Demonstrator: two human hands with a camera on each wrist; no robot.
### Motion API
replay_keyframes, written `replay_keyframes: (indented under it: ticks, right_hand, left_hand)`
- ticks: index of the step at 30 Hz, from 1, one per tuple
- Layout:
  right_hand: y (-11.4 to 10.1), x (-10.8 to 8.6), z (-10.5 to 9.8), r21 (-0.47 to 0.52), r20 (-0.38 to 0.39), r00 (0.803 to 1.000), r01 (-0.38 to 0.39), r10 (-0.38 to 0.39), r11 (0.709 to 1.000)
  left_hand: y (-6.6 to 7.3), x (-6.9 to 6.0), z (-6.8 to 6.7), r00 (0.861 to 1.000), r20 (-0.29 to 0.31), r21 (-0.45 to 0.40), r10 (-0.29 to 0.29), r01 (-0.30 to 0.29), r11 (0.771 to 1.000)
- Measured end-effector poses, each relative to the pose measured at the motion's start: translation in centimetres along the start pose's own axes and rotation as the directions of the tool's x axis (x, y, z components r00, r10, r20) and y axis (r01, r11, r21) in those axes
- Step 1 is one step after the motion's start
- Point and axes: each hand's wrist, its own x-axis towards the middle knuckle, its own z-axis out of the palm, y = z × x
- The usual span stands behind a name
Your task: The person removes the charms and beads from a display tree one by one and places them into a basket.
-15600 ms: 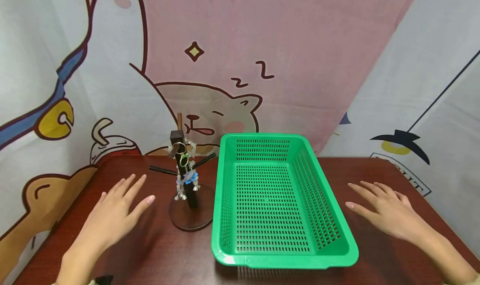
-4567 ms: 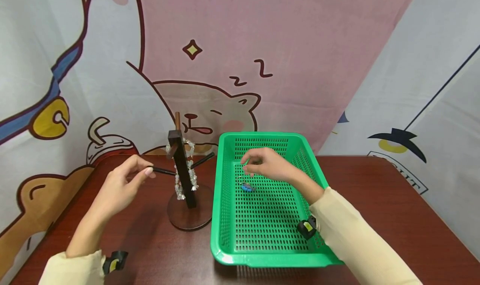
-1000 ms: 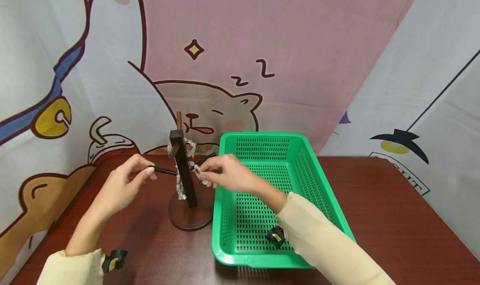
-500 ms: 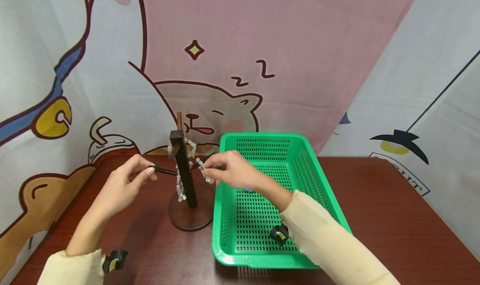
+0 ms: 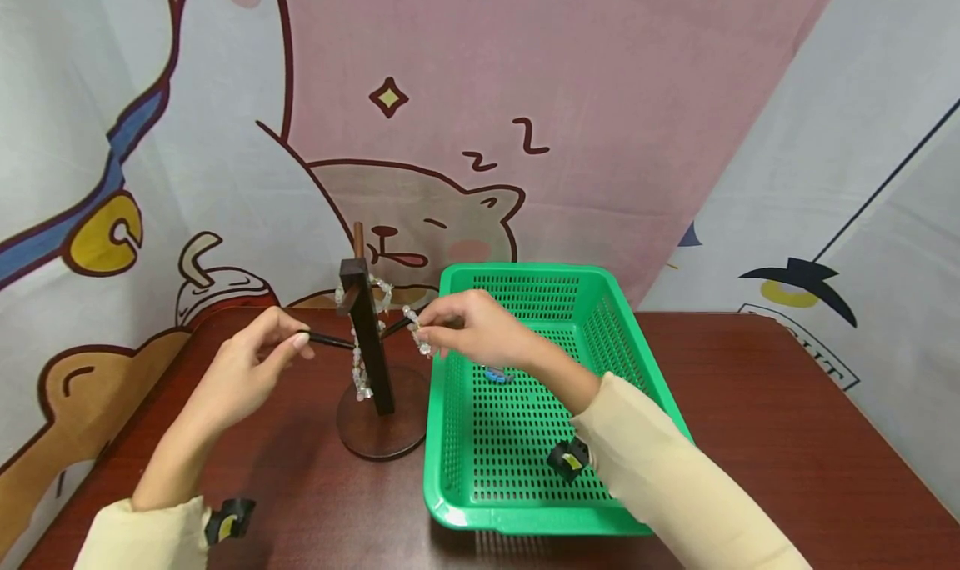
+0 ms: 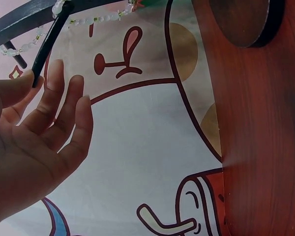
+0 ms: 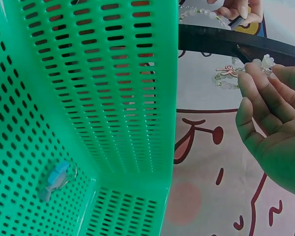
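Note:
My left hand pinches the end of the left peg of a dark wooden stand; the left wrist view shows its other fingers loosely bent. With thumb and fingertips, my right hand pinches a clear beaded bracelet at the tip of the right peg. I cannot tell whether the bracelet still encircles that peg. Another clear beaded bracelet hangs on the left peg, and clear beads show behind the post. A blue-and-grey charm on a thin loop lies in the green basket.
The basket stands right beside the stand's round base, under my right forearm. Both sit on a reddish-brown table. A cartoon-printed cloth hangs behind the table.
The right hand has drawn the bracelet rightward and up along the peg to its tip. The left hand stays put. Since the oldest frame, the blue charm has gone from stand to basket.

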Motion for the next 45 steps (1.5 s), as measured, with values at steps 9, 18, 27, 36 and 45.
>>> replay_keyframes:
  ticks: [9,18,27,36,45]
  right_hand:
    - [-0.1,-0.3,-0.9,0.003,-0.02,1.0,-0.001,0.001,1.0]
    - [-0.1,-0.7,-1.7,0.03,-0.044,0.999,-0.008,0.01,1.0]
    - [0.3,-1.1,-2.6,0.076,-0.065,0.998,0.007,-0.002,0.997]
    - [0.9,-2.1,-3.6,0.038,-0.094,0.995,-0.036,0.04,0.999]
    - [2.1,-3.3,-4.1,0.024,-0.112,0.99,-0.078,0.081,0.997]
  left_hand:
    - [0.0,0.1,0.0,1.0,0.0,-0.01,-0.012,0.012,1.0]
    - [0.0,0.2,0.1,1.0,-0.004,-0.005,-0.006,0.006,1.0]
    - [0.0,0.2,0.0,1.0,-0.002,-0.013,-0.005,0.005,1.0]
    - [-0.1,0.2,0.1,1.0,0.005,0.004,-0.007,0.007,1.0]
    - [-0.1,0.0,0.0,1.0,0.011,-0.001,-0.002,0.002,1.0]
